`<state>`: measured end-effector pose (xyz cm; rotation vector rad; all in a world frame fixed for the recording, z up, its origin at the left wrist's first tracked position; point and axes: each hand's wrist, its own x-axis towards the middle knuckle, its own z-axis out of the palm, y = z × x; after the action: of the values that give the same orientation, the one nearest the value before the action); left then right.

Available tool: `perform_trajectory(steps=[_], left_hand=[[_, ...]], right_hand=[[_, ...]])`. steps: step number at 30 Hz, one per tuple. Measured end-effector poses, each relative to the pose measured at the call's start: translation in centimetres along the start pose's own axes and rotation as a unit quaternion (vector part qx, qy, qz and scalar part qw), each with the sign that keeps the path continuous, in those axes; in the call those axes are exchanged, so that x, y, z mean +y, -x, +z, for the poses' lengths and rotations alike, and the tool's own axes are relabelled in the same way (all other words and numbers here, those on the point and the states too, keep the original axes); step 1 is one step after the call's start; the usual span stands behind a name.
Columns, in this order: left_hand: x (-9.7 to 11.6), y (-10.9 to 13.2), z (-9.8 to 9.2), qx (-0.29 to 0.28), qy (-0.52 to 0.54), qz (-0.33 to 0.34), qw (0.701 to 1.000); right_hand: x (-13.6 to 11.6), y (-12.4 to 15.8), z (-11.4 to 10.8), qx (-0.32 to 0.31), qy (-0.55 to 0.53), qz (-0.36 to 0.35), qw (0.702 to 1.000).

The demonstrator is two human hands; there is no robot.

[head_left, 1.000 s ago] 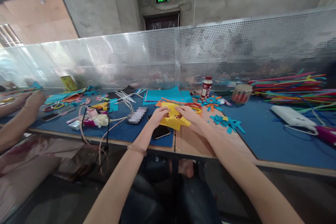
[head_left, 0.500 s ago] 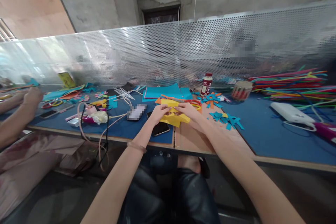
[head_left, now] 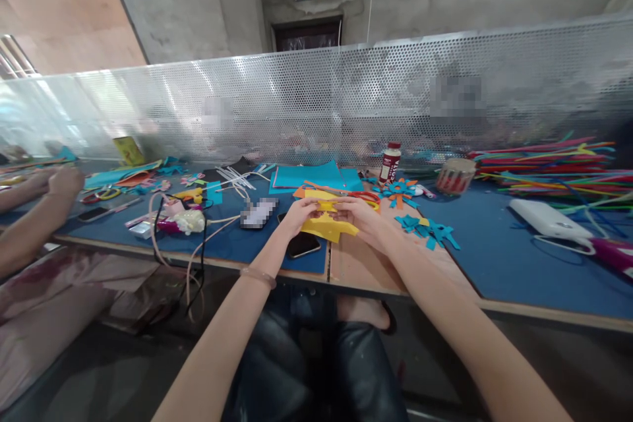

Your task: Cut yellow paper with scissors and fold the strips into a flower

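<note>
Between my two hands is a small piece of yellow paper, pinched from both sides above a larger yellow sheet. My left hand has its fingers closed on the left end of the piece. At the right end, the fingers of my right hand are closed too. Just behind them, orange-handled scissors lie on the table, partly covered. A dark phone rests below my left wrist, partly under the yellow sheet.
Blue sheets lie at the back. A bottle, blue and orange paper flowers and blue cut-outs are to the right, with pipe cleaners and a white device beyond. Leftward are a glue gun with cables and another person's hands.
My fingers have shifted slightly on the small yellow piece, which now shows as a narrow band between them. The whole view has tipped up a little.
</note>
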<state>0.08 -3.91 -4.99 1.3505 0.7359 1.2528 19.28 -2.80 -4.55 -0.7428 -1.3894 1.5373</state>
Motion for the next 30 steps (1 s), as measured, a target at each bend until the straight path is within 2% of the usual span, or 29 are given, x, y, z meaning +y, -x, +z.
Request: perform_trajectory(steps=[9, 19, 30], left_hand=[[0.2, -0.2, 0.0, -0.007, 0.003, -0.013, 1.000], [0.0, 0.1, 0.1, -0.006, -0.072, 0.015, 0.997], [-0.3, 0.0, 0.1, 0.002, -0.131, 0.028, 0.991]], right_hand=[[-1.2, 1.4, 1.1, 0.010, 0.043, -0.017, 0.999], [-1.3, 1.1, 0.9, 0.025, 0.139, -0.023, 0.990], [-1.9, 1.3, 1.0, 0.031, 0.195, -0.023, 0.980]])
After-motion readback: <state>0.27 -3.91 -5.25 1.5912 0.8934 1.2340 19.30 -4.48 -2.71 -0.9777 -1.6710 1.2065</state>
